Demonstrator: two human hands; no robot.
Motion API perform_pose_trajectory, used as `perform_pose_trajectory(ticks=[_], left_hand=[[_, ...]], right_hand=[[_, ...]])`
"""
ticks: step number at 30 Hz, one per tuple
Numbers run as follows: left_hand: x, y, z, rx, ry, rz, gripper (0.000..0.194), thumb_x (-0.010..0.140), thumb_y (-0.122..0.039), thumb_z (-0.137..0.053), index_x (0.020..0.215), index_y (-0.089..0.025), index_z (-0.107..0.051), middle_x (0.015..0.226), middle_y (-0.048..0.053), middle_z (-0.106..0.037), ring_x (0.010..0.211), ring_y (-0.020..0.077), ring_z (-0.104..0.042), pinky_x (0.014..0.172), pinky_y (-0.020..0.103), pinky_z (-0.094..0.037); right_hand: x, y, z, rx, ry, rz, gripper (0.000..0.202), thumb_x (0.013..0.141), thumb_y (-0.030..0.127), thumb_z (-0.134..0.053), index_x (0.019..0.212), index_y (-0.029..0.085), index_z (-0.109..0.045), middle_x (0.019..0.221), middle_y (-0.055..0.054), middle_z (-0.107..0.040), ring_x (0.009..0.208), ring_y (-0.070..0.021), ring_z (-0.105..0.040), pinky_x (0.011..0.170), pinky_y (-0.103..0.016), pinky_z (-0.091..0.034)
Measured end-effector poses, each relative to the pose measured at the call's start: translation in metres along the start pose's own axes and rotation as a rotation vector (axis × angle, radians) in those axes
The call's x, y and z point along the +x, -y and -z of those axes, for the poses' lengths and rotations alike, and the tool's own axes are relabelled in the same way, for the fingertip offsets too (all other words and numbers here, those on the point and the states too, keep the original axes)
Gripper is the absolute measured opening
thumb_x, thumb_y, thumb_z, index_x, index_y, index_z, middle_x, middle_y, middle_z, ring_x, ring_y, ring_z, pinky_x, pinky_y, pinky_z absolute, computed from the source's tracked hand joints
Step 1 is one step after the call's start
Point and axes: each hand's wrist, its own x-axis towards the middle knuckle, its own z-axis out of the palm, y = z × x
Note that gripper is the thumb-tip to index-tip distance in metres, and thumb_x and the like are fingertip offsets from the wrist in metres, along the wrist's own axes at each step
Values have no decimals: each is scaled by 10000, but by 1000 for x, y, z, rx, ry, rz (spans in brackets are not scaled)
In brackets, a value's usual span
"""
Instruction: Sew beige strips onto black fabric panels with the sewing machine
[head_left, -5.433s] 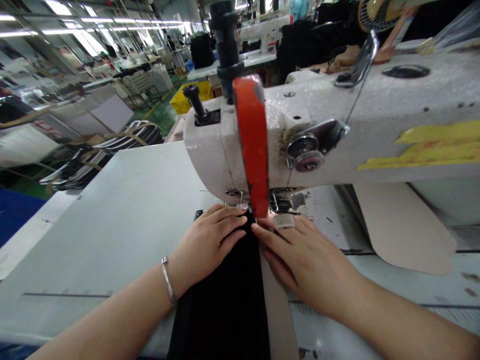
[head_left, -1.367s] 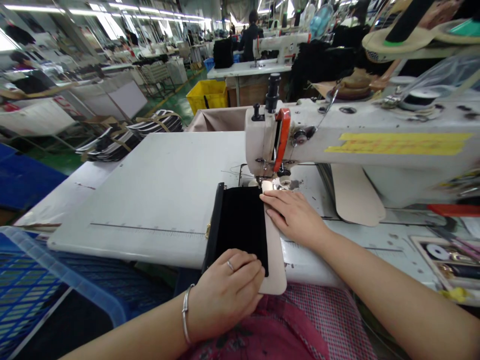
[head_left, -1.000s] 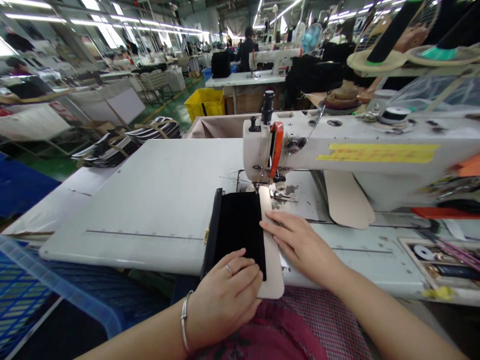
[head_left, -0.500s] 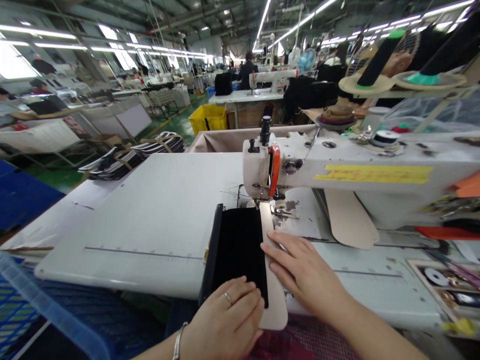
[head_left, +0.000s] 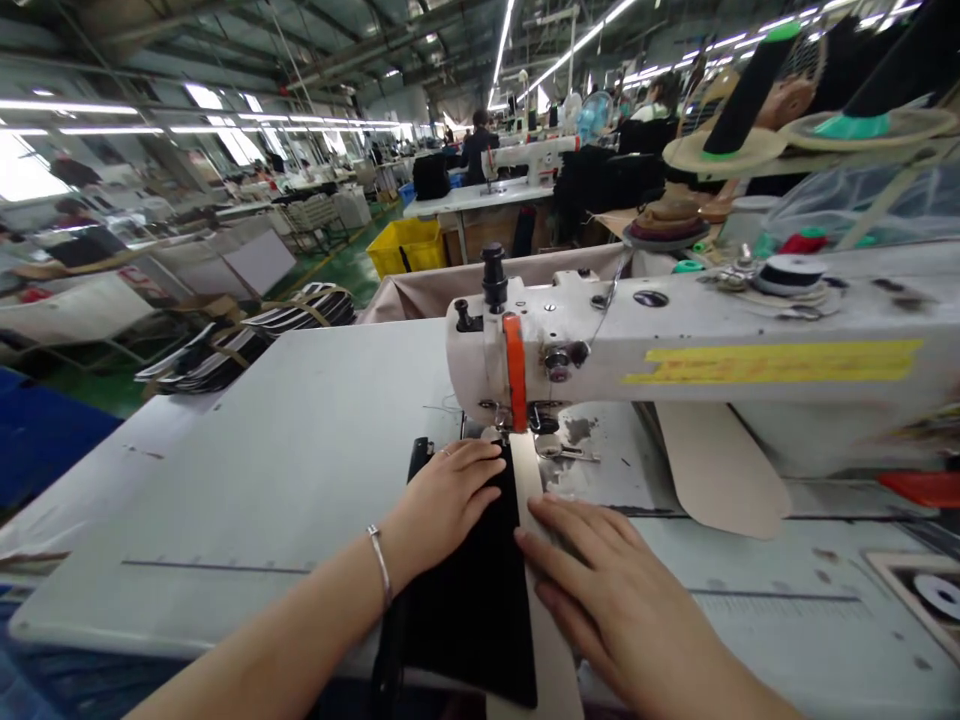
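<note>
A black fabric panel (head_left: pixel 472 610) lies on a pale, cream-coloured sheet (head_left: pixel 551 640), whose strip shows along the panel's right side. The far end of both sits at the needle area of a white sewing machine (head_left: pixel 495 370). My left hand (head_left: pixel 446 505) rests flat on the far part of the black panel, fingers stretched toward the presser foot. Lower down, my right hand (head_left: pixel 592 570) lies with fingers spread on the cream strip, fingertips at the panel's edge. A dark rolled edge (head_left: pixel 390 640) runs along the panel's left side, partly under my left arm.
Another cream piece (head_left: pixel 720 480) lies under the machine arm. Thread cones (head_left: pixel 750 95) stand at the upper right. Strapped bundles of pieces (head_left: pixel 225 350) lie left of the table (head_left: pixel 322 400). Beyond are a yellow crate (head_left: pixel 405 248) and a co-worker (head_left: pixel 478 145).
My left hand has moved from the near end of the black panel up to its far end by the needle. My right hand stays on the cream strip. The view has shifted closer.
</note>
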Motion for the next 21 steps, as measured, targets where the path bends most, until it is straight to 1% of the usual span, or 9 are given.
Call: perform_pose_trajectory(ticks=[6, 11, 15, 18, 20, 21], left_hand=[[-3, 0, 1, -71, -9, 21, 270, 941, -197, -591, 1205, -191, -647, 1286, 82, -640, 1218, 216, -573, 1068, 434, -493], [-5, 1, 0, -121, -15, 18, 274, 949, -202, -584, 1217, -184, -638, 1296, 79, -625, 1230, 216, -550, 1091, 429, -465], [-3, 3, -2, -100, -5, 14, 280, 952, -213, -587, 1226, -184, -633, 1313, 70, -618, 1243, 222, -540, 1101, 429, -454], [-1, 2, 0, -50, 12, -3, 285, 965, -206, -565, 1240, -160, -621, 1323, 81, -618, 1266, 219, -531, 1115, 421, -441], [-8, -4, 4, 6, 51, -35, 321, 973, -205, -548, 1284, -133, -588, 1365, 106, -591, 1323, 234, -489, 1139, 438, -412], [-15, -10, 6, 29, 86, -61, 351, 976, -221, -547, 1314, -125, -564, 1395, 116, -568, 1356, 247, -457, 1153, 457, -391]], right_hand=[[1, -2, -1, -3, 27, 17, 433, 913, 203, -553, 1337, 288, -547, 1369, -89, -565, 1244, -292, -535, 955, -529, -528], [2, -2, 0, -31, 48, 24, 433, 921, 212, -538, 1348, 286, -536, 1383, -93, -551, 1243, -290, -535, 951, -532, -530], [1, -3, 0, -68, 71, 30, 443, 934, 243, -536, 1372, 309, -514, 1422, -77, -518, 1264, -281, -517, 959, -522, -524], [0, -2, 0, -71, 89, 22, 426, 953, 255, -523, 1374, 316, -508, 1438, -64, -500, 1274, -269, -501, 973, -511, -508], [0, -1, 0, -58, 103, 8, 410, 967, 258, -510, 1373, 311, -506, 1443, -61, -493, 1277, -263, -491, 991, -509, -488], [0, -1, 1, -51, 110, -1, 402, 972, 259, -506, 1371, 306, -507, 1445, -61, -490, 1278, -262, -486, 1001, -508, -476]])
